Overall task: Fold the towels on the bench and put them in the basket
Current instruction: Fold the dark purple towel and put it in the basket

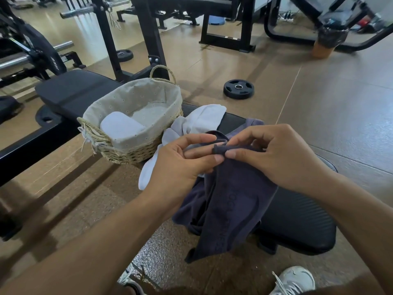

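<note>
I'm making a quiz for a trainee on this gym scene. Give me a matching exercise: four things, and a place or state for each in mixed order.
Things:
1. dark towel
2. folded white towel
3. loose white towel
4. weight plate

Places or states:
A. on the floor
B. inside the basket
C. pinched by both hands
D. crumpled on the bench

Pairs: 1-C, 2-B, 3-D, 4-A

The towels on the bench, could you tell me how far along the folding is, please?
Done: one folded white towel lies in the basket. In hand: the left hand and right hand pinch the dark towel. Left: the crumpled white towel.
</note>
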The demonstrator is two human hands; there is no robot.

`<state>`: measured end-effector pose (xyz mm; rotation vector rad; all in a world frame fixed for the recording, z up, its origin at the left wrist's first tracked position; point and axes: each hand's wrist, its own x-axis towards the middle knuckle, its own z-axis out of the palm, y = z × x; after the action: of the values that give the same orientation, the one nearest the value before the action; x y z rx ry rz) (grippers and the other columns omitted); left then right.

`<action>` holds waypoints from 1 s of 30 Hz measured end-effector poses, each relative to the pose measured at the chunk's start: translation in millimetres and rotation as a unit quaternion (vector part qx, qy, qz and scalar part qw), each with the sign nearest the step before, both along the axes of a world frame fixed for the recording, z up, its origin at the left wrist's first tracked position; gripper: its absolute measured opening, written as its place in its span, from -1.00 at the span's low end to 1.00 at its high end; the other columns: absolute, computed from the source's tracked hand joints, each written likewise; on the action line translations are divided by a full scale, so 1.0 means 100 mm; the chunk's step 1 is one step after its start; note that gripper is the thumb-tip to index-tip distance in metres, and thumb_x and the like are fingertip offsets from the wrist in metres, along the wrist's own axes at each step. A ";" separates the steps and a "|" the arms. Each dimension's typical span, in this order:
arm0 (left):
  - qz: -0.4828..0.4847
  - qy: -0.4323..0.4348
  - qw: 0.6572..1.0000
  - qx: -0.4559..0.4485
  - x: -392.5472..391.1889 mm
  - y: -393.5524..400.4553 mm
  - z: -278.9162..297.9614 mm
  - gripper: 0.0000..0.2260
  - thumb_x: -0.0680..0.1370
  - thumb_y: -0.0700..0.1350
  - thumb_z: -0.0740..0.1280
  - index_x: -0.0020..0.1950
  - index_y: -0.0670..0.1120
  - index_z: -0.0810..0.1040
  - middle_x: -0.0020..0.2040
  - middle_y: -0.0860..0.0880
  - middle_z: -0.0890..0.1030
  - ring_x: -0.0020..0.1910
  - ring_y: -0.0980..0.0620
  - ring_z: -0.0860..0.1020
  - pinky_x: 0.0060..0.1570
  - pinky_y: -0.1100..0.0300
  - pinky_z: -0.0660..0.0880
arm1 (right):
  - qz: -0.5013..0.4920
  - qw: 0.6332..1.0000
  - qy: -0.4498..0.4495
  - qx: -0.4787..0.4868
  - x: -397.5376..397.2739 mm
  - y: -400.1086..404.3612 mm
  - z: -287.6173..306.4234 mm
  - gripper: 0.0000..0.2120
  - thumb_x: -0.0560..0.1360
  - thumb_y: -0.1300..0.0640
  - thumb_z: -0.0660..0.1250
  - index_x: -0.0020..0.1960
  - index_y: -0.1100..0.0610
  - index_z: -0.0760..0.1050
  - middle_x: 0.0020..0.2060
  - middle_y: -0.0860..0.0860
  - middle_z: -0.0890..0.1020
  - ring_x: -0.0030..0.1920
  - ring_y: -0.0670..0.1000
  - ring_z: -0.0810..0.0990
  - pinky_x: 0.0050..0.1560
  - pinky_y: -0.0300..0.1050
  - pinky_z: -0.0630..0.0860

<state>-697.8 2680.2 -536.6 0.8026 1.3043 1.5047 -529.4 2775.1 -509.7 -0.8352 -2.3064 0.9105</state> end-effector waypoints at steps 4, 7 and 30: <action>-0.007 0.012 1.000 -0.001 0.02 -0.02 0.02 -0.72 0.44 -0.44 0.46 0.05 -0.14 0.63 -0.09 -0.12 0.77 -0.20 0.09 0.71 -0.19 0.30 0.60 | -0.009 1.000 0.013 0.003 0.01 0.01 -0.01 -0.85 0.40 0.07 0.59 -0.15 -0.14 0.65 -0.41 -0.35 0.59 -0.35 -0.22 0.52 -0.29 -0.49 0.35; -0.012 0.013 1.000 0.003 0.03 -0.04 0.04 -0.73 0.43 -0.40 0.49 0.07 -0.15 0.63 -0.08 -0.12 0.77 -0.14 0.05 0.74 -0.13 0.27 0.62 | -0.003 1.000 0.013 0.011 0.02 0.02 0.00 -0.81 0.38 0.09 0.60 -0.18 -0.16 0.64 -0.40 -0.35 0.59 -0.35 -0.23 0.52 -0.29 -0.50 0.35; 0.008 0.108 0.994 0.019 0.04 -0.04 0.01 -0.61 0.36 -0.44 0.54 0.03 -0.04 0.63 -0.08 0.00 0.75 -0.26 0.13 0.63 -0.13 0.32 0.57 | 0.073 0.992 -0.095 -0.050 0.10 0.13 -0.04 -0.96 0.50 -0.06 0.45 -0.07 -0.15 0.68 -0.19 -0.19 0.71 -0.14 -0.18 0.65 -0.12 -0.34 0.51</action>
<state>-693.6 2676.0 -535.6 1.0038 1.4459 1.4898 -519.6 2788.4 -513.7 -0.8359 -2.5310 1.0576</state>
